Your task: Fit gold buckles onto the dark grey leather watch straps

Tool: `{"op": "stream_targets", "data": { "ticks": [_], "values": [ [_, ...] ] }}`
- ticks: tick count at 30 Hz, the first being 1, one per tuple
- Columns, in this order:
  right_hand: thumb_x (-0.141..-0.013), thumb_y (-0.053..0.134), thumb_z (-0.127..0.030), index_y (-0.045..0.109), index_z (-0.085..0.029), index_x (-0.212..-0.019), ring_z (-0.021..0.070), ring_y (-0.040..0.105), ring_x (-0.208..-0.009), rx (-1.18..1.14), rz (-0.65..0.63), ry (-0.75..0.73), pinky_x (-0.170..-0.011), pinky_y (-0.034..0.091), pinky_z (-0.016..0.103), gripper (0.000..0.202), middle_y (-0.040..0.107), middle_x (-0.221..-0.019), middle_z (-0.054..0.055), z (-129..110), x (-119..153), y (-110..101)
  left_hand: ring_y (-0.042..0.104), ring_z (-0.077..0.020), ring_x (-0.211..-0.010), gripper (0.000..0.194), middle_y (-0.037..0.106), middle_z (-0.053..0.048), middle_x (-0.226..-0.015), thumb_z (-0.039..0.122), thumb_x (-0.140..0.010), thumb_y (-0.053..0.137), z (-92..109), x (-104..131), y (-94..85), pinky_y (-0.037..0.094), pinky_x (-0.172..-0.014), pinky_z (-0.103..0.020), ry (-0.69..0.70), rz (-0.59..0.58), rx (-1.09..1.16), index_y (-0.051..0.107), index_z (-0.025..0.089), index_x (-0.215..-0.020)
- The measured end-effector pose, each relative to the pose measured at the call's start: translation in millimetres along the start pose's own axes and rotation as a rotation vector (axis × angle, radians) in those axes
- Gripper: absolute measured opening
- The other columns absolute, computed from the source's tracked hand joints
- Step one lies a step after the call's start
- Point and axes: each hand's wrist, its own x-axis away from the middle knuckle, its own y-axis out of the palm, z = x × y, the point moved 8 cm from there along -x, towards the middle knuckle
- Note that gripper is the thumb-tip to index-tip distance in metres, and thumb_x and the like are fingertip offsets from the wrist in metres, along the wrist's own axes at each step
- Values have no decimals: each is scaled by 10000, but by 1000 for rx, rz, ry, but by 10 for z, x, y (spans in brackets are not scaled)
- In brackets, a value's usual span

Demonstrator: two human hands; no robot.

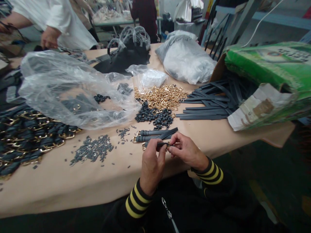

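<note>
Left hand point(152, 161) had the dark strap point(161, 145) pinched, right hand point(186, 149) pinched the gold fitting point(167, 147) by its end; gripping close in seemed best for steadiness.

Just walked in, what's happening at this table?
The person's left hand holds a dark strap while their right hand pinches at its end, by a small gold piece. Buckled straps lie just beyond. Past those sit piles of dark loops and gold buckles, with loose straps at the mouth of a green box. A co-worker's hand shows at far left.
</note>
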Motion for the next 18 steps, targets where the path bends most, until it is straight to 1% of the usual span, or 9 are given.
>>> {"op": "stream_targets", "data": {
  "ticks": [3,7,10,13,15,17,18],
  "values": [
    [-734,591,-222,421,-170,-776,55,532,-520,-1,-20,-9,-502,454,200,182,494,-705,-47,15,-10,7,536,-138,-722,51,553,-18,-782,195,-822,479,-9,28,21,416,-684,-256,33,-11,-22,488,176,-868],
    [-742,607,-249,465,-153,-814,72,562,-569,-30,-112,19,-534,448,201,186,523,-698,-34,65,-6,59,522,-133,-653,45,533,4,-705,216,-813,489,-90,35,14,411,-641,-252,-28,-26,-22,481,179,-838],
    [-747,611,-286,456,-154,-765,77,562,-540,-46,-99,17,-508,436,201,205,525,-666,-35,100,-28,53,520,-136,-655,52,536,6,-699,228,-809,493,-100,37,20,408,-641,-255,-62,-54,2,493,180,-830],
    [-753,609,-276,448,-158,-747,71,545,-514,-23,-76,7,-489,423,194,200,513,-648,-42,128,-55,32,511,-142,-673,94,536,-2,-710,263,-804,510,-105,48,-9,404,-664,-268,-101,-75,59,523,177,-838],
    [-755,610,-261,451,-159,-748,66,528,-506,13,-55,-1,-481,413,188,190,503,-640,-45,129,-60,-4,517,-149,-701,166,546,-17,-728,313,-822,491,-147,68,17,409,-688,-281,-165,-165,201,553,167,-868],
    [-755,613,-253,453,-161,-763,67,520,-514,22,-69,-3,-484,409,188,185,504,-648,-42,116,-50,-18,529,-159,-734,281,557,-43,-760,382,-851,429,-203,101,77,426,-715,-301,-257,-277,465,580,145,-867],
    [-755,615,-251,454,-162,-775,71,523,-524,17,-104,0,-491,409,190,185,512,-654,-38,109,-39,-1,532,-162,-748,318,558,-54,-781,402,-854,415,-228,117,107,434,-723,-308,-302,-320,594,588,135,-840]
  ]
}}
